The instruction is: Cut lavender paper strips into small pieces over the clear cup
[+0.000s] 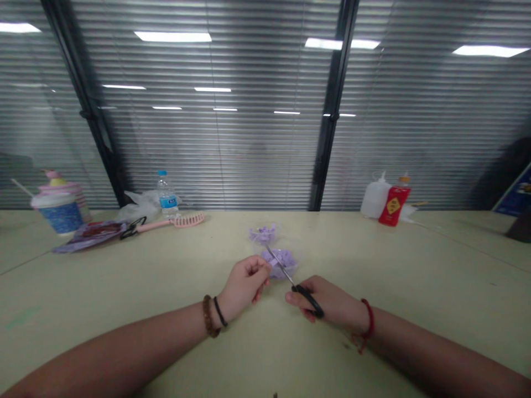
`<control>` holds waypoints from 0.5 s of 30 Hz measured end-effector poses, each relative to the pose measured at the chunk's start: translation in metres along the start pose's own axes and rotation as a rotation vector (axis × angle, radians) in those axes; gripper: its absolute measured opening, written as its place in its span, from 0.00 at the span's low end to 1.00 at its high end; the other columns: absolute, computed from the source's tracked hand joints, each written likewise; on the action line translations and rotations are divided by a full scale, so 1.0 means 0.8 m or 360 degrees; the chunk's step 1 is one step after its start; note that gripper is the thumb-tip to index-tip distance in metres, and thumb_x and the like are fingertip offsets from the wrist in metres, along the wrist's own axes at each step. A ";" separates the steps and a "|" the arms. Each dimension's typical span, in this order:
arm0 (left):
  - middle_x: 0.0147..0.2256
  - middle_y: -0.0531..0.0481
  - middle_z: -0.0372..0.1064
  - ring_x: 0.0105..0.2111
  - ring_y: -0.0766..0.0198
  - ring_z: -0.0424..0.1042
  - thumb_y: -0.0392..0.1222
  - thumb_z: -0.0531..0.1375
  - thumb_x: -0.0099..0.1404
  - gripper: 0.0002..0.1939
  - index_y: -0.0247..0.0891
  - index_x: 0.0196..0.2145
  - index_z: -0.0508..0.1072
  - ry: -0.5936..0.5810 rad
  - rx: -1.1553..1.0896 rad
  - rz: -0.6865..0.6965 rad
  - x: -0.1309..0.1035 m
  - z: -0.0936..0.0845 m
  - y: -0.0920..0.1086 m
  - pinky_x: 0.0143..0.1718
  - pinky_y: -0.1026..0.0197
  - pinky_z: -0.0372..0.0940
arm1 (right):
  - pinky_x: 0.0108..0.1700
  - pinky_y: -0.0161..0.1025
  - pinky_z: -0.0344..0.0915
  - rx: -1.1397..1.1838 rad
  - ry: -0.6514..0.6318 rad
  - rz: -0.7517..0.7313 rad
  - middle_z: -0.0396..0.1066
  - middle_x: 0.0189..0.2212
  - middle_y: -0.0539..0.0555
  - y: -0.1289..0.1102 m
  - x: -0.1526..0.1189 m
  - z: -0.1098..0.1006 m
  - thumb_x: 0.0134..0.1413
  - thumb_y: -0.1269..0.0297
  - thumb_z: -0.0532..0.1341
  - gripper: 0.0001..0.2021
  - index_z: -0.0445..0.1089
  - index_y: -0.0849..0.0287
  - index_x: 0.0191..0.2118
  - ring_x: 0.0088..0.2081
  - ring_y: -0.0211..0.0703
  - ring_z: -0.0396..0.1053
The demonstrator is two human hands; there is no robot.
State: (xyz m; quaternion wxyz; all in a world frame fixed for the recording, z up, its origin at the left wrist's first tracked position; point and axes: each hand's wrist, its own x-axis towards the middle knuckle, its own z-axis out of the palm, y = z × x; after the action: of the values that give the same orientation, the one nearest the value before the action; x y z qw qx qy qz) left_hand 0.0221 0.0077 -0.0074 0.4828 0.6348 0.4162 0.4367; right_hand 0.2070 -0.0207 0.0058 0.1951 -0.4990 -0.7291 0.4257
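Black-handled scissors (306, 298) are gripped in my right hand (332, 301), with their metal blades pointing up and to the left. My left hand (246, 282) is closed in a pinch beside the blades; a small pale purple piece (272, 263) seems to show at its fingertips, though its shape is too blurred to tell. Just beyond the fingers sits a clear container of purple pieces (286, 258), partly covered by the blades. Behind it stands another clear container with purple pieces (262, 234).
At the left are a blue cup (62, 215), a purple packet (91, 235), a pink hairbrush (188, 220), a water bottle (167, 199) and a plastic bag (141, 207). A red bottle (394, 205) and a white squeeze bottle (374, 198) stand back right. Window blinds rise behind the table (166, 276).
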 end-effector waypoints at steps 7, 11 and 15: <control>0.14 0.61 0.56 0.09 0.77 0.51 0.48 0.54 0.57 0.13 0.36 0.24 0.61 0.0073 -0.0078 0.0042 0.003 -0.002 -0.004 0.08 0.73 0.49 | 0.15 0.30 0.42 0.0128 -0.0047 0.0037 0.53 0.09 0.46 -0.001 0.001 -0.002 0.45 0.36 0.50 0.30 0.62 0.63 0.15 0.12 0.28 0.47; 0.15 0.61 0.56 0.09 0.77 0.51 0.49 0.55 0.57 0.13 0.36 0.24 0.61 0.0028 -0.0132 0.0052 0.003 -0.002 -0.004 0.08 0.73 0.49 | 0.14 0.29 0.43 0.0162 -0.0254 0.0017 0.58 0.11 0.48 -0.005 -0.003 0.002 0.43 0.36 0.52 0.30 0.62 0.63 0.16 0.12 0.28 0.49; 0.16 0.61 0.56 0.09 0.77 0.51 0.49 0.56 0.57 0.13 0.36 0.26 0.62 -0.0024 -0.0127 0.0063 0.002 0.001 -0.004 0.08 0.74 0.48 | 0.15 0.29 0.46 0.0122 -0.0264 -0.0050 0.57 0.11 0.48 -0.003 -0.005 0.006 0.44 0.37 0.52 0.30 0.63 0.64 0.17 0.13 0.28 0.50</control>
State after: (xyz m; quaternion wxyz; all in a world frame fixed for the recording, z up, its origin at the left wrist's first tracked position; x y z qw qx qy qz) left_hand 0.0231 0.0096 -0.0107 0.5022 0.6264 0.3822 0.4576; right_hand 0.2041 -0.0263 0.0058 0.1596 -0.4428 -0.7337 0.4901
